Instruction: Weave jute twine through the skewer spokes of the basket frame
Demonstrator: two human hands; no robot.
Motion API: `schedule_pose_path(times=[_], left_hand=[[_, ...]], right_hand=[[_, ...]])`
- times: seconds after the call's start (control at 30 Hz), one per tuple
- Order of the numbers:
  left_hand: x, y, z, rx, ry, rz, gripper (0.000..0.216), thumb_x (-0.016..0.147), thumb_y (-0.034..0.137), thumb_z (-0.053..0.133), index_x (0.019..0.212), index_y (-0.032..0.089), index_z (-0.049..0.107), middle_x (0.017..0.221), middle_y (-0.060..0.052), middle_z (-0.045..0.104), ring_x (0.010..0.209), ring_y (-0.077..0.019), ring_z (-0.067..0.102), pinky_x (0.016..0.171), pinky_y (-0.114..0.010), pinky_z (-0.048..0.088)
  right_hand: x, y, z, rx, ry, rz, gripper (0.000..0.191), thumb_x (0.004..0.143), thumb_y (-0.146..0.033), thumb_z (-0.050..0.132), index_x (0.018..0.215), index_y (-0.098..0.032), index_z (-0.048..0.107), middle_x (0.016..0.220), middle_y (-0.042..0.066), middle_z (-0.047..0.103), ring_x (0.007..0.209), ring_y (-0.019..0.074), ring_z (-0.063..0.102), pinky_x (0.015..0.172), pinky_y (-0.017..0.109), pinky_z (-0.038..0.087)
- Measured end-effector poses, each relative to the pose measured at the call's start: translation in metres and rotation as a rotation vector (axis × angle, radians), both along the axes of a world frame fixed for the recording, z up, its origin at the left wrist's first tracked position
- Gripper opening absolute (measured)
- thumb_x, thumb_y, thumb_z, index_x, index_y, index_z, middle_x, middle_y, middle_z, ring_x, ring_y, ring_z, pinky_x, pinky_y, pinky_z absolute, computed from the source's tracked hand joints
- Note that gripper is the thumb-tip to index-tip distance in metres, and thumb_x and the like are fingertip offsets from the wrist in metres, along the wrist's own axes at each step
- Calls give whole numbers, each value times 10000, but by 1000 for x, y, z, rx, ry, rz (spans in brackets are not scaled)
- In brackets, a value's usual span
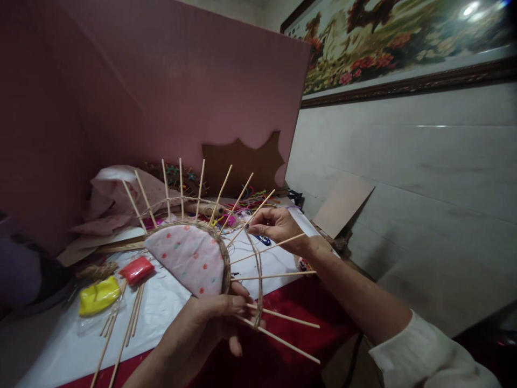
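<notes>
A half-round piece covered in pale pink patterned cloth (188, 257) has a twine-wrapped curved rim, from which several thin wooden sticks (283, 276) fan outward. My left hand (214, 318) grips this half-round piece at its lower right end, thumb in front and fingers behind. Brown twine (258, 264) runs in an arc from stick to stick, some way out from the rim. My right hand (277, 229) is at the upper right, thumb and fingers pinched on the twine beside one stick. The fingertips partly hide the twine there.
Left on the white sheet (161, 318) lie a yellow packet (99, 296), a red packet (137, 269) and loose sticks (131, 318). Behind are crumpled pink cloth (109, 188), a twine roll (205, 208), coloured cords and brown cardboard (242, 164). A beige board (343, 205) leans on the wall.
</notes>
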State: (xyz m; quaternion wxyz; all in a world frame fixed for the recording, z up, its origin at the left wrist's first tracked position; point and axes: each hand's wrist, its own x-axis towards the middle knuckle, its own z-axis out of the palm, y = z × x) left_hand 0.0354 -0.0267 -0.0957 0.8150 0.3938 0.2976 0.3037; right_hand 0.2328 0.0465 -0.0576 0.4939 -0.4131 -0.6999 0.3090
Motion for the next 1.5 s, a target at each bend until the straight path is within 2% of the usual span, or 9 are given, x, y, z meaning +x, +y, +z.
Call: schedule_pose_path(times=[0.23, 0.57, 0.73, 0.87, 1.1, 1.3, 1.43, 1.5], left_hand=[[0, 1, -1, -15, -33, -1, 107, 717, 144, 585, 803, 94, 624, 747, -104, 650, 666, -172, 613, 431, -185, 462], [-1, 2, 0, -50, -68, 40, 107, 722, 109, 567, 819, 101, 612, 756, -107, 659, 693, -183, 631, 414, -177, 464], [0, 4, 1, -42, -65, 37, 97, 729, 105, 560, 812, 92, 609, 771, -124, 666, 687, -185, 636, 416, -174, 465], [0, 4, 3, -52, -89, 42, 100, 734, 87, 550, 815, 104, 607, 763, -101, 671, 538, -121, 597, 406, -170, 459], [0, 3, 6, -40, -72, 97, 101, 739, 73, 543, 810, 103, 609, 751, -92, 674, 473, -96, 565, 401, -171, 458], [-1, 5, 3, -54, -93, 79, 105, 741, 76, 545, 814, 111, 612, 757, -87, 673, 476, -100, 568, 402, -182, 466], [0, 5, 4, -55, -100, 91, 110, 730, 71, 558, 818, 106, 615, 760, -92, 672, 551, -127, 602, 403, -178, 470], [0, 4, 4, -55, -99, 95, 101, 727, 74, 562, 809, 102, 615, 748, -89, 673, 515, -115, 589, 395, -175, 466]], right_hand=[[0, -4, 0, 74, -8, -69, 154, 667, -274, 715, 671, -143, 633, 621, -13, 568, 572, 91, 464, 544, 233, 365], [7, -9, 1, 177, 162, -92, 148, 684, -260, 712, 646, -154, 617, 583, -33, 547, 546, 77, 471, 514, 211, 379], [8, -12, 1, 203, 157, -132, 168, 687, -288, 712, 652, -154, 617, 593, -27, 549, 545, 80, 467, 496, 216, 367], [9, -12, 3, 225, 181, -158, 194, 663, -309, 728, 639, -163, 604, 581, -31, 545, 532, 81, 464, 489, 222, 366], [11, -16, 6, 287, 150, -215, 201, 689, -342, 700, 657, -166, 608, 586, -26, 548, 536, 86, 467, 478, 222, 371], [13, -17, 6, 319, 125, -245, 203, 697, -346, 691, 653, -168, 603, 597, -23, 547, 544, 89, 463, 483, 228, 369], [13, -15, 7, 322, 116, -243, 216, 700, -355, 688, 649, -164, 601, 593, -24, 536, 538, 85, 448, 480, 230, 352], [12, -15, 7, 315, 120, -240, 227, 696, -368, 690, 651, -164, 600, 591, -24, 534, 534, 85, 445, 477, 232, 346]])
